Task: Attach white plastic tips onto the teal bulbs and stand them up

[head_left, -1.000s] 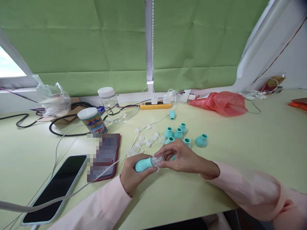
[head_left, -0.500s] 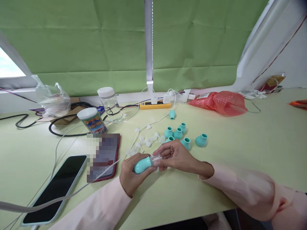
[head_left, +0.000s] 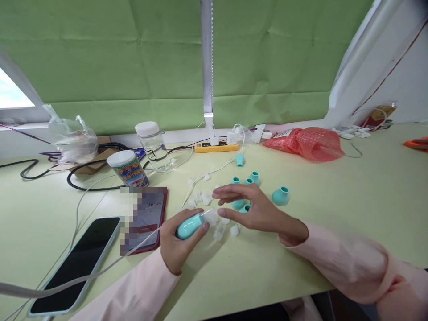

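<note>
Tabletop [head_left: 351, 214], one, pale yellow-green. Directly on it I see: turquoise bulbs [head_left: 280, 197], several, most clustered, two set apart; small translucent white pieces [head_left: 207, 199], scattered beside them; phone [head_left: 78, 265], dark screen, pale case; second phone [head_left: 152, 214], red case; printed canister [head_left: 131, 171], white lid; clear bottle [head_left: 154, 150], white cap; yellow power strip [head_left: 217, 149], toward the back; red bubble-wrap bag [head_left: 316, 145], likewise; white cable [head_left: 216, 170], winding past the pieces.

Bulbs [head_left: 189, 227] turquoise; sleeves [head_left: 337, 263] pale pink; blind [head_left: 267, 53] green; bubble-wrap [head_left: 323, 143] red
</note>
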`<state>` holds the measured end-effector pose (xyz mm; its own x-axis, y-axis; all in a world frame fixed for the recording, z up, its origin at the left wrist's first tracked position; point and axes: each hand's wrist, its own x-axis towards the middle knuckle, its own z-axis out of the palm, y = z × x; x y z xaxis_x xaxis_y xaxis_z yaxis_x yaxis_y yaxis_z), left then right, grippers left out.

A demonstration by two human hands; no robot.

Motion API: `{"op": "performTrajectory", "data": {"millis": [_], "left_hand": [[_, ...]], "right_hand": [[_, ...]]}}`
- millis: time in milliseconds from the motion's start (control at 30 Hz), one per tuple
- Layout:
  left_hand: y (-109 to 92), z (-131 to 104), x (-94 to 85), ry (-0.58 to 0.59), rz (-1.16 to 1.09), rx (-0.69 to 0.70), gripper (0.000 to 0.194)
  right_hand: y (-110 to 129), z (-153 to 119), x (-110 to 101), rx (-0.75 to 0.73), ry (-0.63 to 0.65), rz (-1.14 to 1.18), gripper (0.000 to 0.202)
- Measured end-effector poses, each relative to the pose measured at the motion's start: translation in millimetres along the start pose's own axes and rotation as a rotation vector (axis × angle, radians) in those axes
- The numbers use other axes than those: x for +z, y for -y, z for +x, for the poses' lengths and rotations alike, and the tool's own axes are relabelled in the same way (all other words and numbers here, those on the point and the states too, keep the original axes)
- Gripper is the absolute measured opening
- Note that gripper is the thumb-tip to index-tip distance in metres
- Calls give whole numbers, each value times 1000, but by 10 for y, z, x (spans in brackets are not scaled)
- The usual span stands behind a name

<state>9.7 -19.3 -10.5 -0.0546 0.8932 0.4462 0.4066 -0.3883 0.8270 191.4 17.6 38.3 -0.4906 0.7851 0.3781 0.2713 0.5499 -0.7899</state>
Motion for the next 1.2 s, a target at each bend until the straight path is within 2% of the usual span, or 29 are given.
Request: {"op": "performTrajectory", "data": {"millis": [100, 233, 367, 500, 633, 800, 900, 1033, 1100, 1200], "left_hand": [[29, 20, -5, -40, -87, -129, 20], [48, 26, 6, -22, -136, -240, 23], [23, 19, 5, 12, -142, -265, 28], [2, 23, 4, 49, -138, -276, 30], [8, 19, 5, 79, -109, -273, 30], [23, 8, 11, 67, -109, -265, 27], [19, 12, 11, 57, -91, -243, 24], [23, 13, 4, 85, -93, -224, 21], [35, 9, -1, 110, -100, -230, 21], [48, 7, -5, 145, -124, -252, 23]], "right_hand": [[-35, 37, -87, -101, 28, -244, 18], [-136, 47, -92, -171, 251, -585, 18], [-216, 25, -12, -225, 457, -872, 17], [-281, -10, 56, -257, 494, -1062, 20], [-362, -42, 117, -298, 513, -1106, 18], [-337, -3, 115, -338, 493, -1080, 13], [-200, 49, 15, -331, 374, -990, 11], [-53, 77, -115, -355, 234, -571, 16], [-43, 74, -136, -357, 202, -360, 18], [-86, 72, -127, -328, 175, -166, 19]]}}
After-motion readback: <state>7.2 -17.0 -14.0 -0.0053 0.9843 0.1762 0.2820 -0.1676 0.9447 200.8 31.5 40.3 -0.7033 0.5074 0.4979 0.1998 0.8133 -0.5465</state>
